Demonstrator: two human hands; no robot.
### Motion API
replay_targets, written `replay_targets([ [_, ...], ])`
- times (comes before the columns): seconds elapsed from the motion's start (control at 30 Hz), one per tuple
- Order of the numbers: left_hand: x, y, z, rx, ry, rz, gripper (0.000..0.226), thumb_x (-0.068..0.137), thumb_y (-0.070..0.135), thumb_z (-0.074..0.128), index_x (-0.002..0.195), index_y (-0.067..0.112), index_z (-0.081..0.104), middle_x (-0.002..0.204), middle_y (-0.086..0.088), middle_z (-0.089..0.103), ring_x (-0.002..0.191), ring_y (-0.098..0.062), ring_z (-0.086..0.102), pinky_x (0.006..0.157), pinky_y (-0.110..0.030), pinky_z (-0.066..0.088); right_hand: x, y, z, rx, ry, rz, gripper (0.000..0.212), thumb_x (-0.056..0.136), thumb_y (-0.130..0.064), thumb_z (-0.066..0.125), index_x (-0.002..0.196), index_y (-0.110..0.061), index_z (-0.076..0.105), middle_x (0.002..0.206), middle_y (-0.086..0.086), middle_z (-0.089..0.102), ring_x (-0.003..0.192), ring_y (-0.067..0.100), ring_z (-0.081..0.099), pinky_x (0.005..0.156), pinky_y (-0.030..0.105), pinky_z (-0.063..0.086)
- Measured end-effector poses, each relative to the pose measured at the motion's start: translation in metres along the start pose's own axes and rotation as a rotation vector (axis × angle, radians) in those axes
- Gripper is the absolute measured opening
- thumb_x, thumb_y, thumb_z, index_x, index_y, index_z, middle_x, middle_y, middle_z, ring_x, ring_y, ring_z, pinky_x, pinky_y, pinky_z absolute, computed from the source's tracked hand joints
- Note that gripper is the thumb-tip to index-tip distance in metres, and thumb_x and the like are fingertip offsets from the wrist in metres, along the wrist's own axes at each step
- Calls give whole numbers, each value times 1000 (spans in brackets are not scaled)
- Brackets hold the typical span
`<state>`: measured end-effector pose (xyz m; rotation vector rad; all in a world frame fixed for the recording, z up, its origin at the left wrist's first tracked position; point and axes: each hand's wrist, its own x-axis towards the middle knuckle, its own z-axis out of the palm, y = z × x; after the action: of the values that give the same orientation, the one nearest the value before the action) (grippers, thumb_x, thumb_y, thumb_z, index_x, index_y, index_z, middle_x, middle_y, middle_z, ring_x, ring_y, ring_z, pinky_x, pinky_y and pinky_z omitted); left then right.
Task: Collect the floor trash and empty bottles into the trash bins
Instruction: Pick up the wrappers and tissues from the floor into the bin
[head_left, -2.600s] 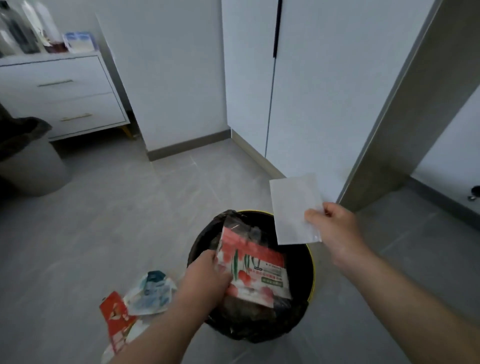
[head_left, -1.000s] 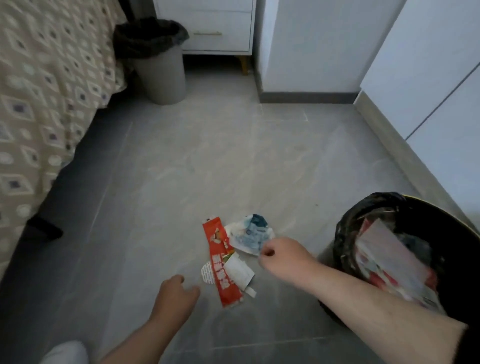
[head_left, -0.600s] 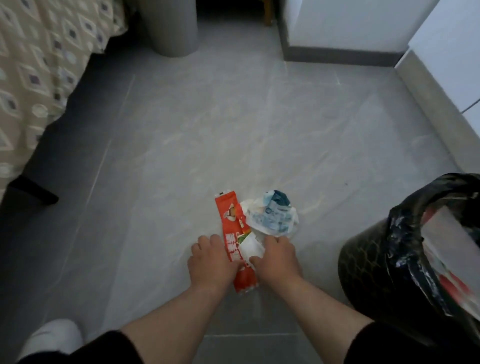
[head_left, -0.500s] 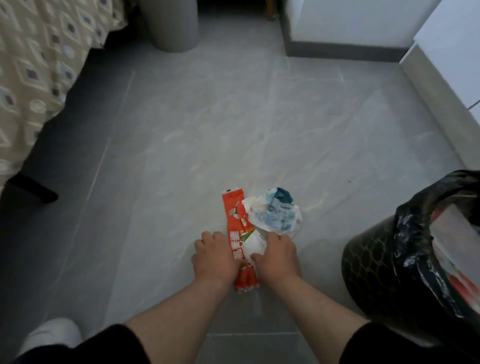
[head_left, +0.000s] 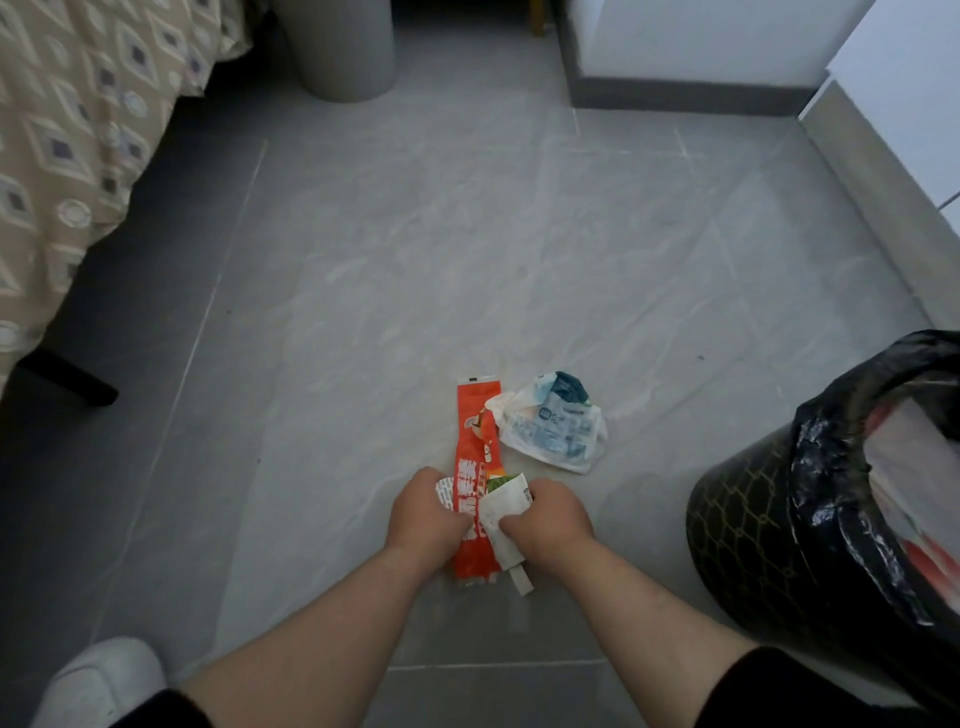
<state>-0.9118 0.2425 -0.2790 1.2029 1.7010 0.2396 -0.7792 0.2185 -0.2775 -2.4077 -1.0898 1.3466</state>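
While the left hand (head_left: 426, 512) curls its fingers onto the near half of the red wrapper (head_left: 475, 441) (flat on the floor (head_left: 467, 234), long axis running straight away from the person), the right hand (head_left: 550, 519) just beside it pinches the white paper scrap (head_left: 501, 519) lying across that wrapper. The crumpled blue-white bag (head_left: 553, 426) lies loose just beyond the right hand, the nearer one. The black-lined bin (head_left: 753, 519) stands further right, likely the drop side.
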Motion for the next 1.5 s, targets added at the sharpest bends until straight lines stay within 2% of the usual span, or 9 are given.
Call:
replay_targets([
  [0.27, -9, -6, -40, -288, -70, -119, 28, 83, 6, 70, 105, 15, 56, 104, -6, 66, 87, -20, 67, 73, -34, 56, -15, -2, -24, 431, -137, 17, 24, 80, 1, 64, 90, -20, 65, 98, 5, 70, 88, 19, 67, 82, 41, 57],
  [0.37, -24, 2, -60, -370, -75, -115, 27, 83, 5, 69, 104, 15, 56, 102, -6, 68, 84, -18, 66, 68, -32, 55, -31, -18, -44, 470, -166, -29, 24, 82, -1, 64, 99, -18, 65, 100, 4, 70, 90, 19, 67, 76, 38, 59],
  [0.5, -57, 26, -87, -431, -53, -87, 36, 83, 8, 70, 115, 13, 55, 108, -9, 67, 94, -27, 67, 86, -48, 55, -66, -47, -88, 436, -175, -121, 19, 83, -6, 66, 95, -20, 65, 103, 4, 70, 95, 23, 67, 83, 42, 58],
  [0.7, -119, 92, -100, -455, -63, 47, 36, 83, 8, 70, 115, 12, 55, 107, -8, 68, 93, -26, 68, 87, -47, 55, -140, -64, -183, 531, -103, -233, 11, 88, -9, 63, 97, -14, 65, 104, 11, 71, 95, 27, 67, 86, 42, 54],
  [0.8, -150, 131, -82, -410, -103, 153, 23, 83, 4, 68, 103, 12, 59, 98, -10, 71, 87, -26, 70, 83, -46, 56, -173, -45, -233, 644, -45, -268, 11, 88, -10, 64, 98, -12, 67, 97, 9, 72, 88, 25, 68, 75, 38, 56],
  [1.13, -205, 233, 52, -263, -281, 332, 23, 82, 11, 70, 103, 16, 61, 94, -5, 73, 86, -23, 71, 83, -46, 57, -204, 85, -339, 1072, 367, -174, 6, 89, -8, 59, 85, -11, 61, 89, 15, 65, 82, 31, 63, 76, 48, 51],
  [1.27, -213, 244, 107, -266, -336, 300, 20, 82, 10, 70, 100, 16, 62, 89, -6, 74, 80, -25, 73, 73, -46, 60, -197, 117, -358, 1169, 478, -119, 9, 90, -7, 56, 94, -14, 60, 91, 11, 66, 80, 25, 63, 65, 36, 52],
  [1.43, -223, 244, 149, -282, -464, 189, 42, 81, 13, 70, 120, 10, 53, 110, -8, 68, 88, -21, 68, 73, -39, 59, -187, 132, -359, 1167, 525, -89, 15, 89, -5, 56, 86, -18, 62, 92, 12, 67, 88, 30, 65, 83, 49, 54],
  [1.5, -229, 244, 148, -137, -414, 305, 48, 81, 21, 71, 121, 27, 47, 106, 5, 63, 81, -4, 59, 73, -31, 53, -186, 135, -356, 1117, 523, -91, 17, 90, -5, 55, 84, -18, 62, 96, 13, 67, 91, 30, 65, 83, 49, 55],
])
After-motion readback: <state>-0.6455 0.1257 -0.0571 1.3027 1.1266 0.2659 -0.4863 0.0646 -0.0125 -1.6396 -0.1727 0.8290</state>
